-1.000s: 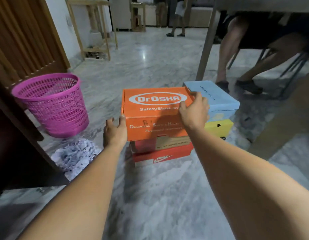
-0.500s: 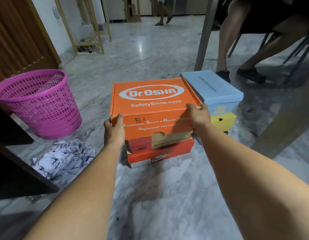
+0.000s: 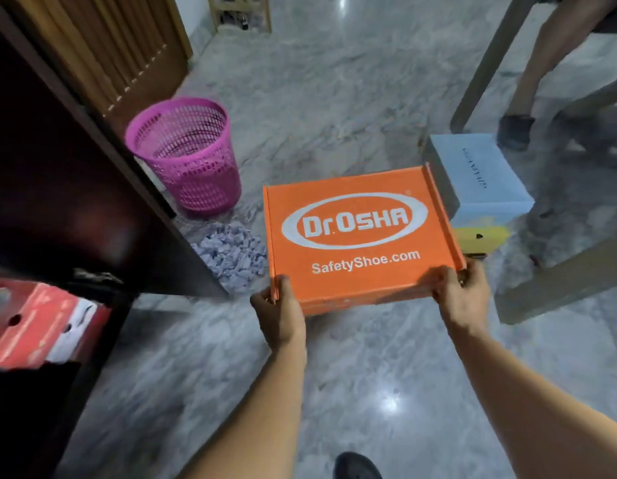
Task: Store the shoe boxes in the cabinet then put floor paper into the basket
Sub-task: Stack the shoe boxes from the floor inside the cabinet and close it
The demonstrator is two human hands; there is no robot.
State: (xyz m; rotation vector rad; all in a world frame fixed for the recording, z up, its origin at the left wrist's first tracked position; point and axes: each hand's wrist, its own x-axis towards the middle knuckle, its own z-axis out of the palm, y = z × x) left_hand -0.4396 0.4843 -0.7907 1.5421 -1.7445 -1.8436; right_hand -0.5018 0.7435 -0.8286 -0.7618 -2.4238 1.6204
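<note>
Indoors, grey marble floor; left hand, right hand grip clamped on orange box.

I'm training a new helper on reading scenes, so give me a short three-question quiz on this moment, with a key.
1. True or false: both hands grip the orange box.
2. Which box lies on the yellow box? A) red B) light blue C) orange
3. Fill in: the crumpled paper lies on the floor in front of the pink ____.

Key:
1. True: the left hand and right hand hold its near corners.
2. B: the light blue box.
3. basket.
</note>
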